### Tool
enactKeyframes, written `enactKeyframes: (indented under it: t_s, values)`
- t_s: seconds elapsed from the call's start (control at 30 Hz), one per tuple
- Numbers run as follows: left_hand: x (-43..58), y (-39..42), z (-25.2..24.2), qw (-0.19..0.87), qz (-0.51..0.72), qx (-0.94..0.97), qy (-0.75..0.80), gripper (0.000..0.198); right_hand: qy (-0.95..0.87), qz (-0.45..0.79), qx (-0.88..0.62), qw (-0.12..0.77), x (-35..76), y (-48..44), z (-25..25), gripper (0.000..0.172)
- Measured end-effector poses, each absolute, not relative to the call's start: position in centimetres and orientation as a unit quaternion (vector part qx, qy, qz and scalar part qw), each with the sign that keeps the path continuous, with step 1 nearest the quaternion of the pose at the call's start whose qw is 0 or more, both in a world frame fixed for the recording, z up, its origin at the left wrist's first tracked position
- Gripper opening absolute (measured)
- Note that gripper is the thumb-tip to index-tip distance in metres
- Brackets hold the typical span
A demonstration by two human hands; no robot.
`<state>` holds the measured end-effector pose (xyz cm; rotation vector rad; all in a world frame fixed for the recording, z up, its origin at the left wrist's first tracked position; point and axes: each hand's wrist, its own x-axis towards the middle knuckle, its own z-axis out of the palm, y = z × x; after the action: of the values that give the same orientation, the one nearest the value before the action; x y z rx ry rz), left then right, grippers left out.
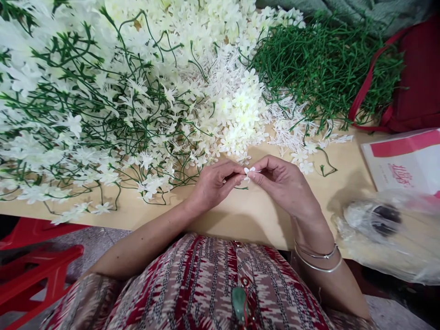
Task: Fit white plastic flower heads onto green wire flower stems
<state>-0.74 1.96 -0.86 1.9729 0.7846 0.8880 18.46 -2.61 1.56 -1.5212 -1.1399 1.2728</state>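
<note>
Both hands meet over the near side of the table, with a small white artificial flower (249,172) between their fingertips. My right hand (283,183) pinches it between thumb and forefinger; a thin white piece like a stamen pokes out by those fingers. From the other side, my left hand (218,183) is closed in a pinch at the petals' edge. Just below the left thumb shows a bit of green stem (244,188); I cannot tell whether it is held. Beyond the hands lies a heap of loose white flower heads (242,114).
Finished-looking flowers on green stems (103,101) cover the table's left side. White stamens (287,121) lie beside a pile of green stems (326,68). At the right are a red bag (419,78), a printed packet (402,160) and a clear plastic bag (395,233). Red stools (44,270) stand lower left.
</note>
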Motion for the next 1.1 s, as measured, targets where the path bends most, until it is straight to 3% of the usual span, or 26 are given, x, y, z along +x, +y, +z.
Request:
enactKeyframes:
  t_s: [0.33,0.57,0.87,1.1]
  values:
    - [-0.2,1.7,-1.0,0.44,0.354,0.742,0.36,0.017,-0.415,0.55,-0.594,0.416,20.1,-2.3,1.7,0.021]
    - [-0.3,1.7,-1.3,0.439,0.356,0.745,0.353,0.01,-0.395,0.548,-0.605,0.423,20.4,-2.3,1.8,0.014]
    - [-0.6,1.4,-1.1,0.48,0.32,0.752,0.319,0.029,-0.379,0.553,-0.602,0.433,20.6,-2.3,1.8,0.017]
    - [-0.3,1.4,-1.1,0.497,0.354,0.716,0.338,0.021,-0.385,0.558,-0.594,0.434,20.6,-2.4,1.5,0.019]
